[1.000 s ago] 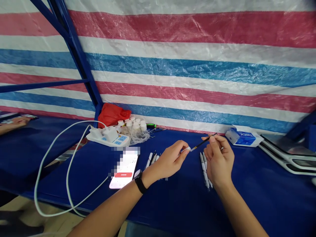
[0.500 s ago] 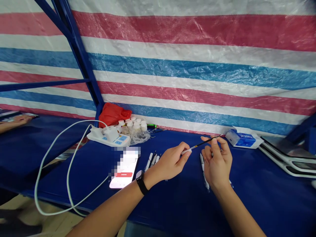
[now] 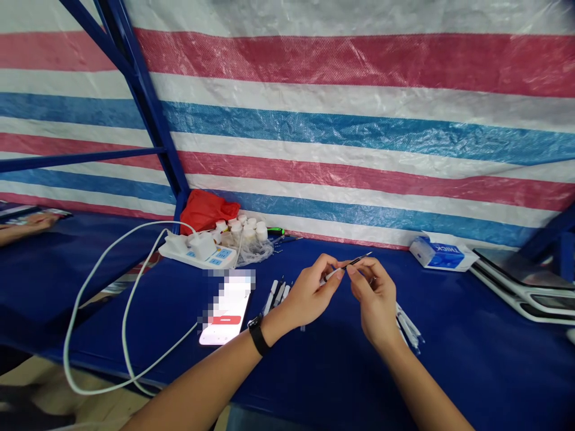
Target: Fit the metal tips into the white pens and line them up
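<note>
My left hand (image 3: 314,288), with a black band at the wrist, is closed around a slim white pen barrel (image 3: 331,276). A thin dark pen refill (image 3: 357,261) runs out to the upper right, its pointed end showing above my right hand (image 3: 375,302). The fingertips of that hand pinch the refill close to the left fingers; the exact joint between refill and barrel is hidden. Beside my left wrist lie several white pen parts and dark-tipped refills (image 3: 278,293). More white pen parts (image 3: 408,326) lie on the table, partly behind my right hand.
A lit phone (image 3: 227,317) lies left of my forearm. A power strip (image 3: 200,251) trails a white cable (image 3: 74,299). Behind are white-capped bottles (image 3: 247,230) and a red bag (image 3: 206,209). At right are a tissue pack (image 3: 442,252) and a flat device (image 3: 530,287). Another person's hand (image 3: 42,221) is far left.
My right hand has moved left and slightly down along the refill, close against my left hand. Less of the refill shows between the hands. The left hand has hardly moved.
</note>
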`<state>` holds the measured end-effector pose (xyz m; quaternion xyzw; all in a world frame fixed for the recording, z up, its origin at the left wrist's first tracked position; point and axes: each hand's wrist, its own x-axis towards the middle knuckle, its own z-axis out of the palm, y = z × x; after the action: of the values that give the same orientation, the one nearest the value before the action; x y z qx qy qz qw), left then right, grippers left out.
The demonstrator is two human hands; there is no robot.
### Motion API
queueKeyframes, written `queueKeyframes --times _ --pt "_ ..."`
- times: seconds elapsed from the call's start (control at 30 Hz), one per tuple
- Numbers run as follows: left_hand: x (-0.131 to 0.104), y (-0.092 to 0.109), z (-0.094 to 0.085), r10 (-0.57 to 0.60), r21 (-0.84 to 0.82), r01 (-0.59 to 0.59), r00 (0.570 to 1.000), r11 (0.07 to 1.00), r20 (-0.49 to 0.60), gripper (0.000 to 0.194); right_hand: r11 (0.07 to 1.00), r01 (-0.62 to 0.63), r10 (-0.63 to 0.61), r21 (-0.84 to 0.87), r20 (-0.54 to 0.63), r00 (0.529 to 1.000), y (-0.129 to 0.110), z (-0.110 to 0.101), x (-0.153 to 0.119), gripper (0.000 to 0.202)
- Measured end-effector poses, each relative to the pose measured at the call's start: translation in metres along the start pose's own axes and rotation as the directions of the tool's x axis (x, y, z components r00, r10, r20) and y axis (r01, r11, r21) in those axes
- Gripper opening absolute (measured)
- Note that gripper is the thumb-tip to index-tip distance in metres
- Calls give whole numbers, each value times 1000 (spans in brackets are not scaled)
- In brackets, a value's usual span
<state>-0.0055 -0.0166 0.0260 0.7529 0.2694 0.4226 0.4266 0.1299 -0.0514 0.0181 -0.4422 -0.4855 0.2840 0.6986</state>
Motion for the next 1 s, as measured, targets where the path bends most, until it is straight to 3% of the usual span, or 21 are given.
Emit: queueKeyframes --times 0.13,0.37,0.63,0.8,1.0 --pt "1 2 1 -11 2 11 1000 1000 -21 21 997 -69 69 45 9 998 -3 -1 1 20" --pt "2 2 0 -1 63 3 1000 998 -22 23 927 -175 212 333 -76 974 -11 -6 11 34" --pt "1 2 0 41 247 -50 998 968 40 28 884 -61 170 463 -196 966 -26 -23 24 32" --pt "1 1 1 91 278 -112 992 954 85 27 877 -62 166 477 -178 970 -25 -25 26 33" --pt "1 -2 2 131 286 -164 983 944 129 26 878 -161 219 450 -80 972 -23 -17 20 41"
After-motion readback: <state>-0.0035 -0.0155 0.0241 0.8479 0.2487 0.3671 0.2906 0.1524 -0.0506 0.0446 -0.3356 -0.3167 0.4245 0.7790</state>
